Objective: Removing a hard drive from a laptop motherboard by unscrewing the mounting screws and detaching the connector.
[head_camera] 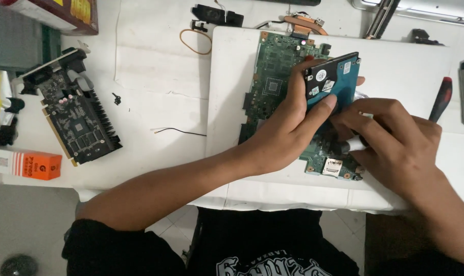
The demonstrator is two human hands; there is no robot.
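At the far left a small orange box (30, 164) lies on the white table (155, 66). Just right of it a black computer card (76, 115) with gold teeth along one edge lies tilted. A tiny black screw (116, 98) sits near that card. A thin black wire (180, 133) lies further right, and a loop of orange wire (193, 43) is near the top.

A white board (395, 61) lies on the table. On it rests a long green circuit board (274, 76).

The left hand (288, 128) comes in from the lower left. It is closed around a small flat drive (331, 79), thumb on the front, fingers behind. The drive has a blue-green face and black edges. It is held up on its edge, tilted, over the middle of the green circuit board.

The right hand (395, 138) is just beside it, touching the bottom of the drive. Its fingers are curled around something small and white, but I cannot tell what it is.

A screwdriver (441, 97) with a red and black handle lies to the right, behind the right hand.
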